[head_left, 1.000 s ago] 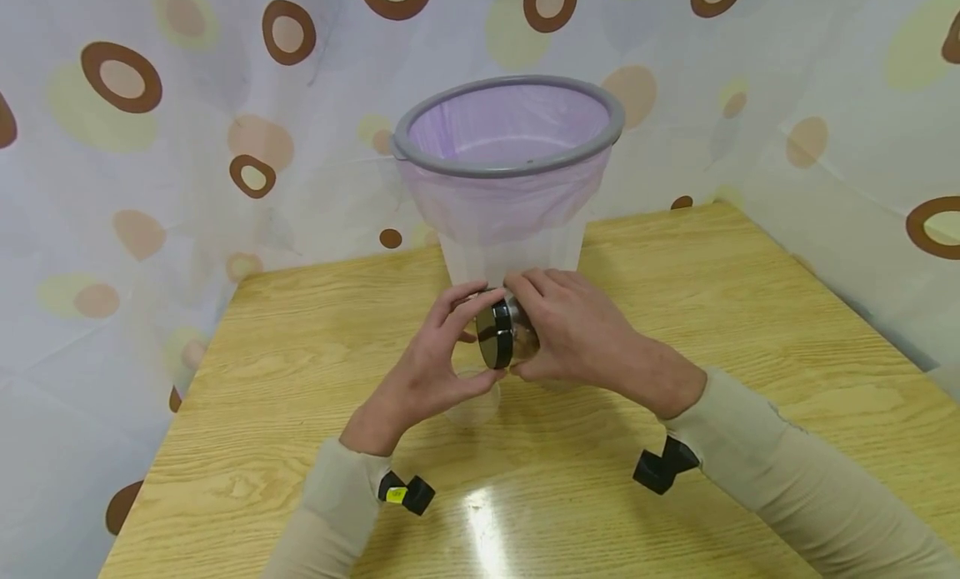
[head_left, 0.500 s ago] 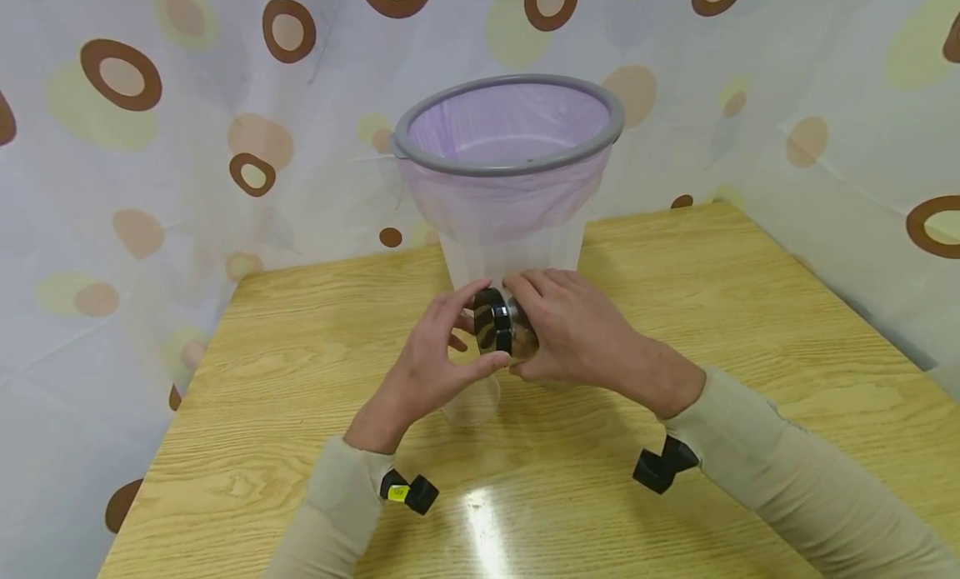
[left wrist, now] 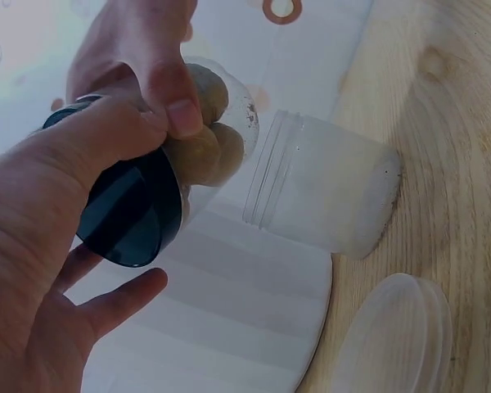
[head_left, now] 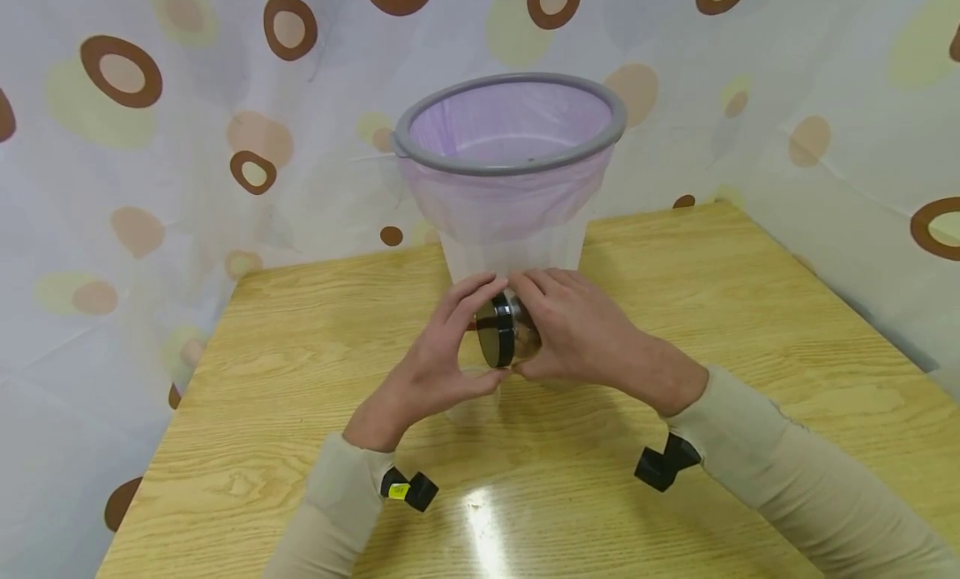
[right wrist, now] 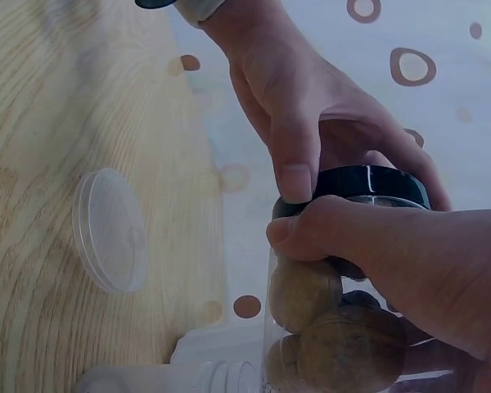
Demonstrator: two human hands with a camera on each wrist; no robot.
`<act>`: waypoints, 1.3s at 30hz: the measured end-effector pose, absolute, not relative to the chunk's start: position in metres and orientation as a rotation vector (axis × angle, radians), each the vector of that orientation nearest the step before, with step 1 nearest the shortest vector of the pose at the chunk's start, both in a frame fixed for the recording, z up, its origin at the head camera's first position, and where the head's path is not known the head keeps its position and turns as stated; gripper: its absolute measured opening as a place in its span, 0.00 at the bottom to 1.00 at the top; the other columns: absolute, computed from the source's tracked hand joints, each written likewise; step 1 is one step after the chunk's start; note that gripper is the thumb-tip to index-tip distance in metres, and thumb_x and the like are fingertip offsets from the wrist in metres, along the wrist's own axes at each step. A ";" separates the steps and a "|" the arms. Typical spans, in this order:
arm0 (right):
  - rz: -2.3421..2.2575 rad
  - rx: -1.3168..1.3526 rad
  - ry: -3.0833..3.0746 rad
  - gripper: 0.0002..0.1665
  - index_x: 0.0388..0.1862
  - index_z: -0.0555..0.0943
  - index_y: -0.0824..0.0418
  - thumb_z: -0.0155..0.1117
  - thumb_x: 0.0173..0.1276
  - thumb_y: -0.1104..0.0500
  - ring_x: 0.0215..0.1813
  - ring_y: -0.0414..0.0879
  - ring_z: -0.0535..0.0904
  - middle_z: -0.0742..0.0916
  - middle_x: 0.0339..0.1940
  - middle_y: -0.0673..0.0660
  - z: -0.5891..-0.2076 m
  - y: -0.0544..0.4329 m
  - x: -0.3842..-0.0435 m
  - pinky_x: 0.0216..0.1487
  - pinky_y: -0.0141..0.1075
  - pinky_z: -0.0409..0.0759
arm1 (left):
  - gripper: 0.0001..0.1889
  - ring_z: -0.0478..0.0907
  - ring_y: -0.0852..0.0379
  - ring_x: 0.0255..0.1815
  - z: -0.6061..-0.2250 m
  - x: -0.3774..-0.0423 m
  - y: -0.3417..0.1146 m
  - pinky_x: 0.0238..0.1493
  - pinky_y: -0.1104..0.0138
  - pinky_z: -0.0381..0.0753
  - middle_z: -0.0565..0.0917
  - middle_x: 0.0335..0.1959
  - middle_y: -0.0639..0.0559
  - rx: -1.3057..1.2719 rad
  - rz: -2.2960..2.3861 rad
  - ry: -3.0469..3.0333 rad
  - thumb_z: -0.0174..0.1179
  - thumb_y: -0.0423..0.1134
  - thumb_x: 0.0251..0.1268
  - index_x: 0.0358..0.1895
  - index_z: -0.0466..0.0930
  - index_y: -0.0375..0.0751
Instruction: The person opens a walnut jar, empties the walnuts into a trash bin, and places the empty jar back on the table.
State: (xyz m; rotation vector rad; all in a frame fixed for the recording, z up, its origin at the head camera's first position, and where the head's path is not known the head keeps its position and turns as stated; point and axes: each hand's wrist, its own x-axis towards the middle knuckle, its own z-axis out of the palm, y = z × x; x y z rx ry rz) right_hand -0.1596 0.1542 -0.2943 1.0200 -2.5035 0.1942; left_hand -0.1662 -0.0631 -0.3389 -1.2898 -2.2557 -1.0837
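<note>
Both hands are on a clear jar (right wrist: 282,319) with a black lid (left wrist: 131,213). Brown, walnut-like balls (right wrist: 352,348) show through its wall. In the head view the jar lies on its side above the table, lid toward the left. My right hand (head_left: 585,329) grips the jar's body, its thumb close to the lid's edge. Thumb and fingers of my left hand (head_left: 431,362) grip the lid's rim from opposite sides, and the palm stands away from the lid's flat top. Some left fingers stick out free in the left wrist view.
An uncapped translucent jar (left wrist: 327,184) stands on the wooden table (head_left: 315,337) beyond the hands, near a loose clear lid (left wrist: 401,336). Behind them rises a white bin (head_left: 517,258) with a grey rim (head_left: 510,169) and purple liner. A patterned curtain (head_left: 187,196) surrounds the table.
Half a second ago the left fingers sat further back on the lid; now they reach forward over its upper edge. The lid's reflections have shifted. The right hand keeps its place on the jar.
</note>
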 end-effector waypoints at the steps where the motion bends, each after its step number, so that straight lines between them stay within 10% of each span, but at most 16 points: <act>1: 0.198 1.022 -2.502 0.55 0.61 0.73 0.67 0.82 0.39 0.40 0.54 0.58 0.81 0.84 0.51 0.61 -0.294 0.155 -0.160 0.59 0.51 0.78 | 0.48 0.64 0.50 0.71 -0.339 -0.167 -0.063 0.54 0.61 0.82 0.56 0.75 0.41 -1.302 -1.084 -2.243 0.74 0.34 0.50 0.76 0.57 0.42; 15: 0.195 1.015 -2.523 0.53 0.61 0.73 0.66 0.82 0.39 0.41 0.53 0.57 0.81 0.84 0.50 0.59 -0.294 0.156 -0.159 0.58 0.49 0.79 | 0.42 0.76 0.47 0.58 -0.338 -0.162 -0.059 0.44 0.66 0.86 0.70 0.65 0.45 -1.030 -1.427 -2.415 0.70 0.40 0.59 0.75 0.59 0.43; 23: 0.183 1.026 -2.514 0.54 0.59 0.73 0.65 0.83 0.36 0.39 0.51 0.55 0.82 0.84 0.48 0.58 -0.296 0.155 -0.158 0.55 0.49 0.79 | 0.37 0.73 0.48 0.65 -0.336 -0.160 -0.057 0.54 0.60 0.84 0.72 0.64 0.47 -0.857 -1.622 -2.521 0.66 0.44 0.64 0.74 0.61 0.41; 39: 0.188 1.042 -2.503 0.54 0.60 0.73 0.65 0.83 0.36 0.40 0.54 0.56 0.82 0.84 0.50 0.58 -0.297 0.155 -0.159 0.58 0.50 0.79 | 0.47 0.63 0.48 0.72 -0.347 -0.161 -0.064 0.57 0.62 0.82 0.56 0.73 0.36 -1.305 -1.273 -2.255 0.73 0.29 0.50 0.75 0.57 0.41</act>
